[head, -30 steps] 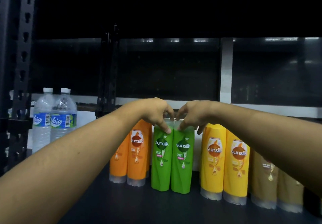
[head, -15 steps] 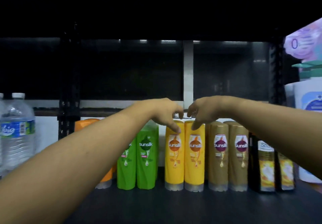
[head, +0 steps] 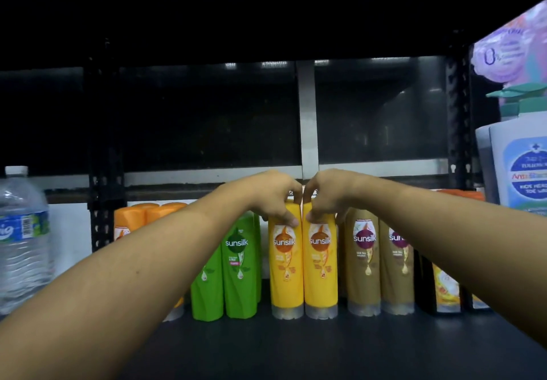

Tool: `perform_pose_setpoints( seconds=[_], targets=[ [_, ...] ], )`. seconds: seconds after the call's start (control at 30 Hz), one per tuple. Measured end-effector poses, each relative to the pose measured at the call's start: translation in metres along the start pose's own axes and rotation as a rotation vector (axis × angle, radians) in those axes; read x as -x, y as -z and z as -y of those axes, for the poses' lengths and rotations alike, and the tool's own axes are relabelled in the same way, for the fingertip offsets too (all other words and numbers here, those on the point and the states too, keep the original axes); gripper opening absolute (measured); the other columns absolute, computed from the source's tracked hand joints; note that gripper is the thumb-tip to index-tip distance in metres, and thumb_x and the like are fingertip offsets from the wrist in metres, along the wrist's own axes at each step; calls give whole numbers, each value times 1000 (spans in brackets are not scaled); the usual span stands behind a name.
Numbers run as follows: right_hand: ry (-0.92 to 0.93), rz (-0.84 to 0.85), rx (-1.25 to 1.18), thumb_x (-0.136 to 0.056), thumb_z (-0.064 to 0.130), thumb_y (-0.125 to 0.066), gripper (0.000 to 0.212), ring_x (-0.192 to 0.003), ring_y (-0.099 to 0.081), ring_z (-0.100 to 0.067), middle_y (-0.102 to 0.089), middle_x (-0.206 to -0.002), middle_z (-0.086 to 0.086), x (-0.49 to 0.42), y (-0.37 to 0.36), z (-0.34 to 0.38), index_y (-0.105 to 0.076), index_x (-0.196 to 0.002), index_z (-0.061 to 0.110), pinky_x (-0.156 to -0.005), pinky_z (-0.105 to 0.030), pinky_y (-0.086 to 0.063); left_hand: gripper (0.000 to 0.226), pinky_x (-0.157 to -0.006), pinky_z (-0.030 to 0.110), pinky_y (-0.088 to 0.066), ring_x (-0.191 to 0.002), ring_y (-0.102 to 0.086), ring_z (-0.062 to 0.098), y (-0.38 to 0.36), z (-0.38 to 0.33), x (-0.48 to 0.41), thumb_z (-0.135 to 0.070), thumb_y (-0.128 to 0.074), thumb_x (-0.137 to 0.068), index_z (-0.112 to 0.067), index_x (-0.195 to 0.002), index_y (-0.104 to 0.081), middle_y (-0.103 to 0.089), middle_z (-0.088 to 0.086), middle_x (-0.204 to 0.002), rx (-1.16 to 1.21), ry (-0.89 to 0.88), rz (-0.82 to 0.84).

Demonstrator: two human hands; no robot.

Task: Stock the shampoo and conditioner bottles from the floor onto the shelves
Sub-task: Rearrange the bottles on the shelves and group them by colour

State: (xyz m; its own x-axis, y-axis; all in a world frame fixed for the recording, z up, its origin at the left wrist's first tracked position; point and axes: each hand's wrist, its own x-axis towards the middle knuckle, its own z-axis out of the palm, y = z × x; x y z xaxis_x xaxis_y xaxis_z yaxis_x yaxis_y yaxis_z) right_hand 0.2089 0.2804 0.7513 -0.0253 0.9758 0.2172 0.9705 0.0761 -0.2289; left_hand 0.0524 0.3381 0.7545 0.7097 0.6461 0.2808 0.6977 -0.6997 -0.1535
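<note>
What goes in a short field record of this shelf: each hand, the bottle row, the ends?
Left hand: grips top of left yellow Sunsilk bottle
Right hand: grips top of right yellow Sunsilk bottle
Row, left to right: orange bottles, green Sunsilk bottles, yellow pair, brown Sunsilk bottles, black bottles
Far left: water bottle
Far right: pump bottle

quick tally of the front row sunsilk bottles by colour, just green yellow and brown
green bottles: 2
yellow bottles: 2
brown bottles: 2
total: 6
</note>
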Motion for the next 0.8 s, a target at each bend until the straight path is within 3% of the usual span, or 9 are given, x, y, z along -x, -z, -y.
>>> perform_pose_setpoints(
  seconds=[0.23,0.5,0.67,0.8],
  targets=[
    [31,5,-49,-89,19,-76,49,-94,-72,-34,-65,-119,-10,-3,-5,8,-59,-135,14,-70,-42,-65,51,-78,31,-44,-96,-58,18,0,8,9,-45,-82,-83,-22,-124,-64,-60,-6,-107,-83,-13,-25],
    [23,11,-39,-88,19,-78,49,-94,-72,-34,-65,-117,-9,-6,-4,6,-60,-133,14,-70,-41,-65,49,-79,29,-42,-96,-54,15,-1,5,11,-43,-79,-86,-21,-127,-62,-60,-5,-109,-49,-14,-29],
    [15,120,-57,-90,20,-75,50,-111,-65,-37,-61,-131,-11,-9,14,7,-58,-137,15,-81,-47,-63,57,-86,33,-51,-107,-63,18,8,11,10,-54,-77,-84,-24,-131,-63,-67,-3,-122,-68,-16,3],
    [-6,43,-76,-91,21,-72,42,-101,-69,-31,-63,-130,-13,-21,45,3,-64,-131,12,-82,-42,-63,36,-81,29,-52,-97,-65,11,32,20,3,-49,-71,-91,-26,-119,-72,-70,-8,-109,-41,22,-51]
  ],
)
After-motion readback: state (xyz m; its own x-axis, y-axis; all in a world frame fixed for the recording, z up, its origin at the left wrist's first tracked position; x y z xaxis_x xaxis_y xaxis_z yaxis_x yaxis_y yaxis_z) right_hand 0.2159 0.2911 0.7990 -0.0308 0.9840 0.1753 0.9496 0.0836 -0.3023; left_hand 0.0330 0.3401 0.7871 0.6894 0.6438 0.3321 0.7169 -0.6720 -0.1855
